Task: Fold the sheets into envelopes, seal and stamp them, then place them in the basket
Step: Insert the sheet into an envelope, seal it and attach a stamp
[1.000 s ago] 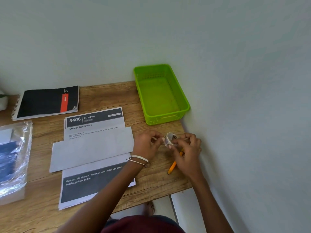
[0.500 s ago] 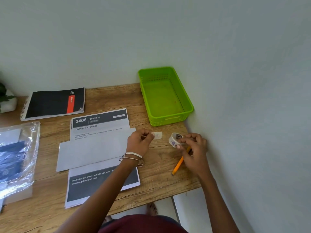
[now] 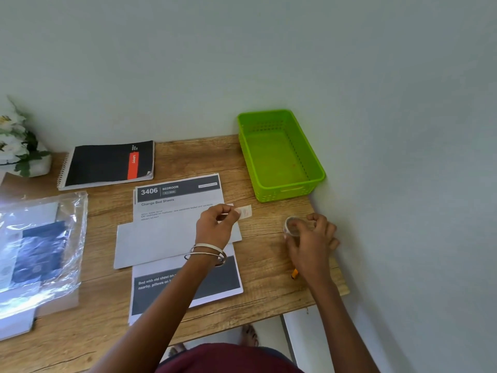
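A folded white sheet [image 3: 166, 240] lies across a printed page [image 3: 177, 200] in the middle of the wooden desk [image 3: 269, 254]. My left hand [image 3: 215, 224] pinches a small stamp strip [image 3: 244, 211] just above the folded sheet's right end. My right hand [image 3: 312, 238] grips a small roll of stamps [image 3: 291, 226] low over the desk near the right edge. The green basket [image 3: 317, 173] stands in the back right corner with nothing in it.
A black spiral notebook [image 3: 107, 164] lies at the back. A clear plastic bag [image 3: 40, 249] with papers covers the left side. White flowers [image 3: 18, 146] stand at the far left. An orange pencil [image 3: 295, 273] lies under my right hand. A wall [image 3: 403, 184] borders the desk on the right.
My hands have parted: the left pulled a stamp strip off the roll and carried it left over the folded sheet, and the right lowered the roll toward the desk.
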